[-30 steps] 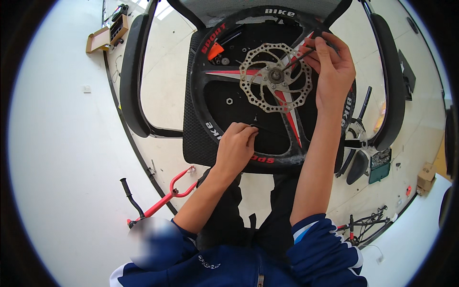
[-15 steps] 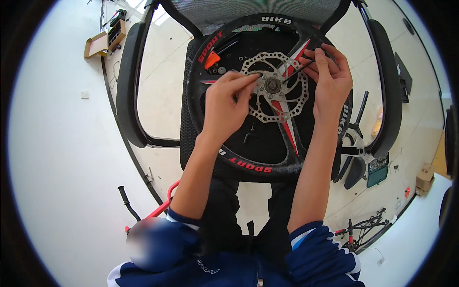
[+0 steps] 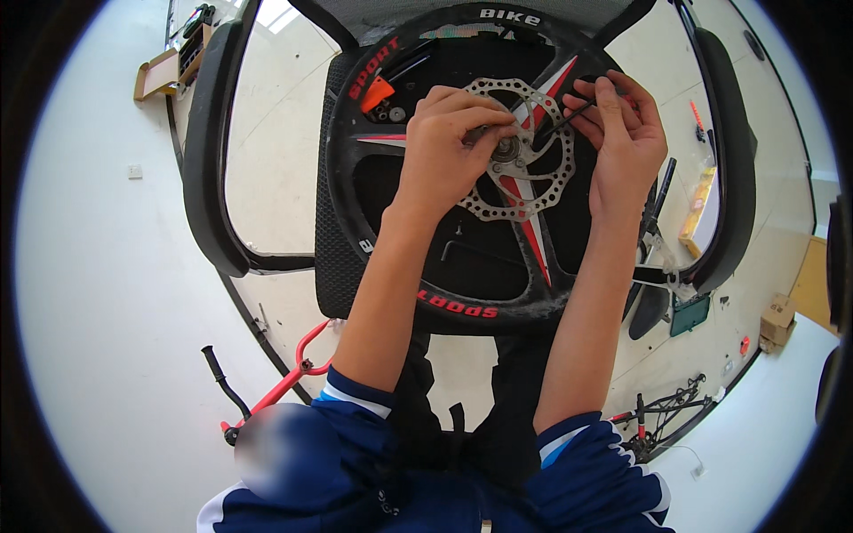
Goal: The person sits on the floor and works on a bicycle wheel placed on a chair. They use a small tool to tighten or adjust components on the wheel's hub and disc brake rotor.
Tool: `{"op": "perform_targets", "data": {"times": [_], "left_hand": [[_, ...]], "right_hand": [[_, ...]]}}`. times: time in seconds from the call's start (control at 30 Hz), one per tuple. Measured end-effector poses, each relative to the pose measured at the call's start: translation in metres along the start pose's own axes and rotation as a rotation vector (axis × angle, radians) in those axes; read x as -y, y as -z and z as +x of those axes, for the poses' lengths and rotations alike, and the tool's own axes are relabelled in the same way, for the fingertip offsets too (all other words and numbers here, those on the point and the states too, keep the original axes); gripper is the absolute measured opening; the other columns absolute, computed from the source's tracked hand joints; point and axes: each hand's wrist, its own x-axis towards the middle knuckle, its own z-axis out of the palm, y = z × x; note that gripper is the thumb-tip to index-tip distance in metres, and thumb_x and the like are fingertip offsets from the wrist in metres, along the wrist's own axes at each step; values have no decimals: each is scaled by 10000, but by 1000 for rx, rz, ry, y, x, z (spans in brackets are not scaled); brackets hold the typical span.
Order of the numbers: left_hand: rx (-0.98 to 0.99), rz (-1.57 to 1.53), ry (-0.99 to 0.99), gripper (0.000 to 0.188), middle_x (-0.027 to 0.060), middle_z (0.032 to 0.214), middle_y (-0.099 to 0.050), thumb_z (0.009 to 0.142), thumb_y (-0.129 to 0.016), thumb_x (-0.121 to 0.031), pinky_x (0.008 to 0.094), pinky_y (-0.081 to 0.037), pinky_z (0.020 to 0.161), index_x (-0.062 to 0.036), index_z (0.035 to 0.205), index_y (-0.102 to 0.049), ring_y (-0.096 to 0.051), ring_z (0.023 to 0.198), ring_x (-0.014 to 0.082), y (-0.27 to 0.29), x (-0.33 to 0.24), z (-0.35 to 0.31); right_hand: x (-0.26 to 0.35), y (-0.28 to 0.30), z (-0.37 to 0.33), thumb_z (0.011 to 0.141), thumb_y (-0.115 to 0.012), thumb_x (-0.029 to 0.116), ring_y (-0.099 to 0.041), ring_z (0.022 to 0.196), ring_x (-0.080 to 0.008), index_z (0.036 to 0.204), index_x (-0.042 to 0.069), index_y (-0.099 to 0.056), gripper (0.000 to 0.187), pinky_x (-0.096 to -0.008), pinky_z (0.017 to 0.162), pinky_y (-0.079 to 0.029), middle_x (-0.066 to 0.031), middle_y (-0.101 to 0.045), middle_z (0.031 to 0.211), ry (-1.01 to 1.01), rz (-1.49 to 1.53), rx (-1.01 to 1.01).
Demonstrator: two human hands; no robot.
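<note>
Brake disc (image 3: pixel 511 167), silver and pierced with holes around its outer ring, lay at the middle of a black wheel (image 3: pixel 524 311) with red and silver on its spokes. The wheel rested flat on the seat of a black office chair (image 3: pixel 330 231), between its two armrests. The left hand (image 3: pixel 449 147) reached over the disc's left side, its thumb and fingertips drawn together at the hub (image 3: pixel 510 153); whether they gripped anything, I could not tell, as the fingers hid it. The right hand (image 3: pixel 622 124) pinched a thin dark rod (image 3: pixel 570 115) between thumb and fingers, over the disc's right side, the rod slanting down toward the hub. Below the disc, an L-shaped key (image 3: pixel 449 245) lay in a gap between spokes, with a tiny screw (image 3: pixel 459 229) near it. An orange piece (image 3: pixel 378 92) and a washer (image 3: pixel 397 115) lay in the upper left gap. A red bicycle frame (image 3: pixel 284 386) lay on the floor, lower left.
</note>
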Motion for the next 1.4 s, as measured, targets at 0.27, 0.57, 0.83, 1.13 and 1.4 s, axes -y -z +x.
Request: {"op": "perform_targets", "data": {"times": [0.27,0.57,0.83,1.13,1.4], "left_hand": [[-42,9,38,197,29,868,-749,711,-751,9,324,-506,837,-78,884,-789,-644,886,213,-5,-3,-1],[-15,37,113,181,1,874,-755,731,-752,-25,327,-468,863,-110,887,-791,-623,907,197,-3,-7,-2],[-1,30,114,178,-4,924,-757,735,-753,-38,339,-430,871,-124,885,-792,-615,929,205,-3,-4,-1],[-9,-93,175,263,-21,904,-752,732,-760,-41,352,-360,908,-81,980,-683,-604,940,186,0,-4,0],[41,-26,148,297,-1,932,-759,748,-743,-30,340,-377,949,-81,1028,-657,-627,976,198,3,-4,0]], "right_hand": [[3,-13,-5,964,-670,139,-743,851,-208,1173,-15,-584,273,-261,716,-587,-170,-742,1021,47,19,8],[0,-14,-5,961,-670,119,-744,847,-208,1143,-16,-586,242,-257,702,-586,-176,-744,1015,32,34,17],[2,-17,-5,961,-663,89,-747,864,-241,1156,-29,-563,249,-267,717,-601,-204,-734,1040,145,68,-20],[3,-24,-9,958,-663,64,-744,896,-250,1143,-37,-546,241,-276,731,-603,-210,-730,1061,197,101,46],[1,-25,-9,965,-652,60,-742,922,-240,1129,-37,-560,212,-270,747,-602,-202,-731,1066,231,21,64]]}}
